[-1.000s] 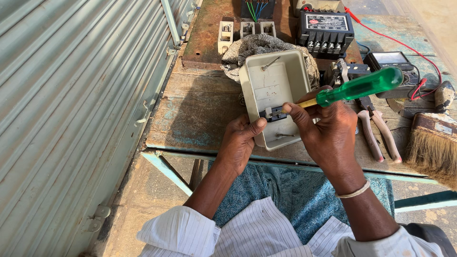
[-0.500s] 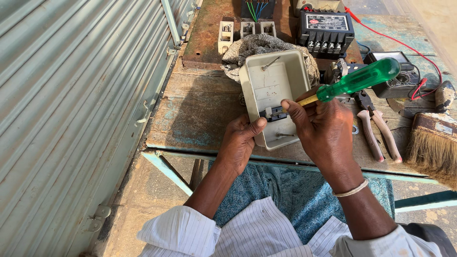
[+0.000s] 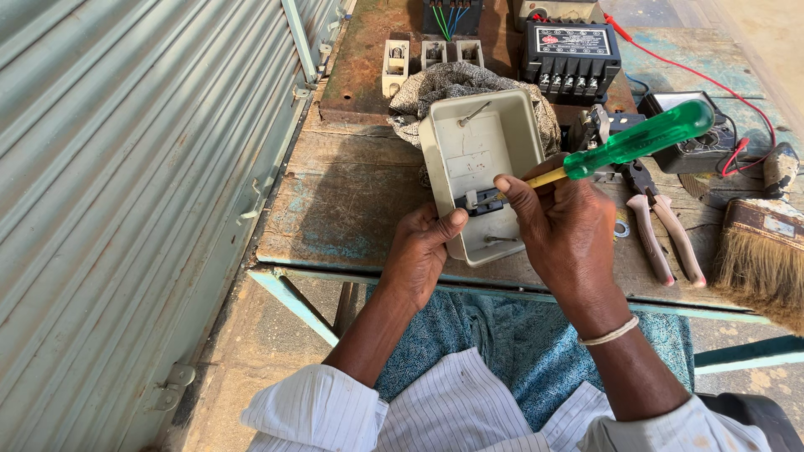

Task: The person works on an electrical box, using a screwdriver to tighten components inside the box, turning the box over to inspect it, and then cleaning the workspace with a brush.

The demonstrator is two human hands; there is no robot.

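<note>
Plastic box [image 3: 477, 159], pale grey and open-faced, lies tilted on the worn wooden bench [image 3: 352, 201], its far end resting on a crumpled patterned cloth [image 3: 452, 84]. Inside it sits a small dark clip [image 3: 481, 201] near the lower half. The left hand [image 3: 423, 251] grips the box's near-left edge, thumb pressed over the rim and fingers curled beneath. The right hand [image 3: 561, 226] is closed around a screwdriver [image 3: 628, 146] with a green handle and yellow shaft, its tip meeting the dark clip inside the box. Just right of that hand lie pliers [image 3: 662, 230] with pinkish handles, and beyond them a brush [image 3: 762, 251] at the bench's edge. Farther back stand a black terminal block [image 3: 571, 50], three small white fuse holders [image 3: 431, 54] and a red wire [image 3: 695, 75]. A corrugated metal shutter [image 3: 126, 209] fills the left side.
</note>
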